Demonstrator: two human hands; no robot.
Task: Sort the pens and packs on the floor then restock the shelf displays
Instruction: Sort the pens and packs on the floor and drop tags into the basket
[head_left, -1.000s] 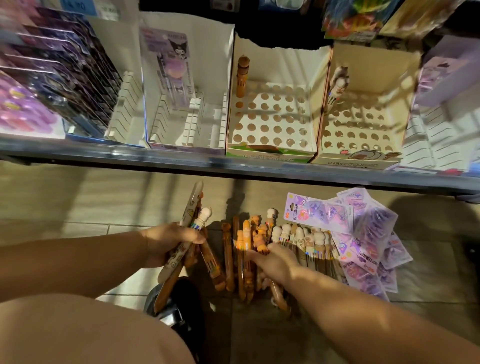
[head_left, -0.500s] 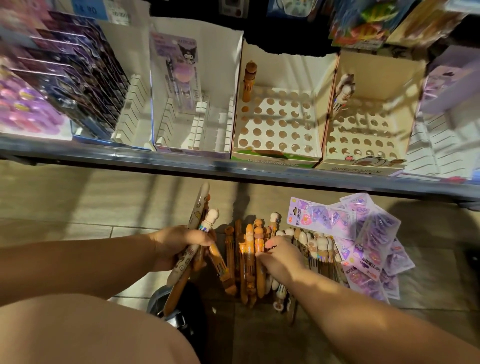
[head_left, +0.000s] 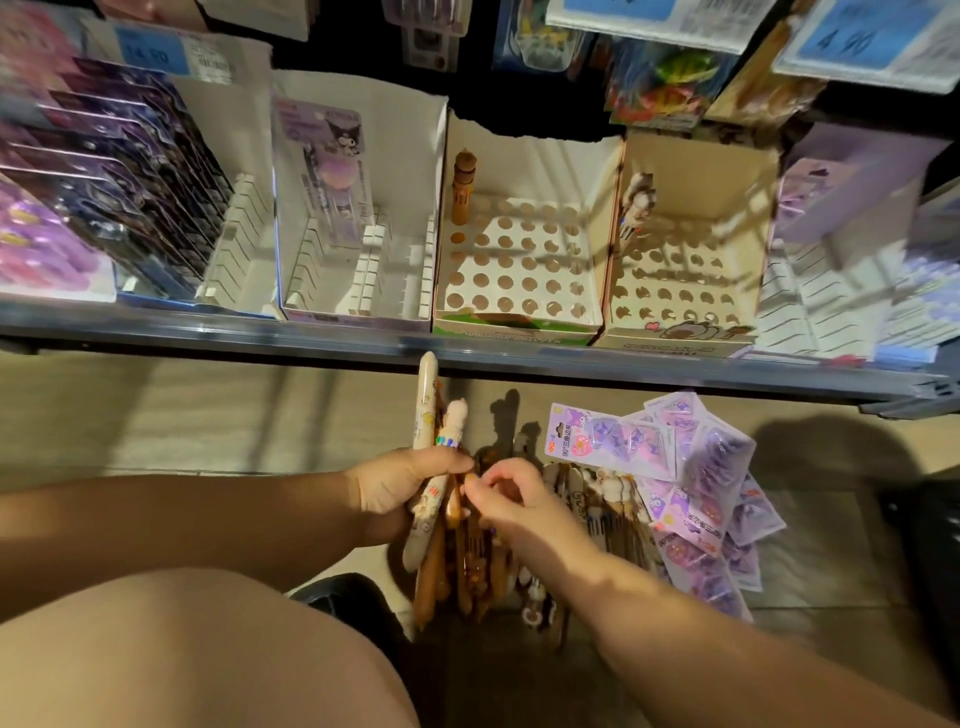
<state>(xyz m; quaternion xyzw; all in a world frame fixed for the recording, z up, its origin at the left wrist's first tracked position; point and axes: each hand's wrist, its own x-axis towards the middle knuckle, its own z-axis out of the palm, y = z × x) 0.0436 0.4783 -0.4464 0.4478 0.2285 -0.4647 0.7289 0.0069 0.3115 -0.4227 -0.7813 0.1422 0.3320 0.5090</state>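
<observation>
**Both hands meet over the pen pile below the near-empty displays**

On the grey metal shelf (head_left: 311, 332) across the upper half of the frame stand several display boxes. At upper left, a white slotted tray (head_left: 244, 260) holds a row of dark purple carded packs (head_left: 130, 171). Beside it, a white slotted display box (head_left: 358, 270) holds a single pale purple carded pack (head_left: 327, 166) standing upright at its back. At centre, a cardboard box with a white top of round holes (head_left: 519, 260) holds one brown pen with a round cap (head_left: 461, 189), upright in the back left corner. The next holed cardboard box (head_left: 680, 280) holds one white-and-brown character pen (head_left: 636, 202), tilted in its back left corner. At far right, another white slotted tray (head_left: 810, 296) holds a lilac pack (head_left: 826, 197).

Below the shelf, on the beige tiled floor (head_left: 208, 415), a row of brown and cream character-topped pens (head_left: 597, 499) lies side by side at lower centre. Just right of it, touching, a loose pile of purple blister packs (head_left: 696, 478) overlaps itself.

The left hand (head_left: 402, 486), at mid-frame, has its fingers curled round a bundle of pens (head_left: 423, 431), a long cream printed one standing tallest, a white-topped one beside it. The right hand (head_left: 511, 501), touching the bundle's right side, pinches an orange-brown pen (head_left: 455, 506) near its top between thumb and forefinger.

A bare knee (head_left: 182, 649) fills the lower left.
</observation>
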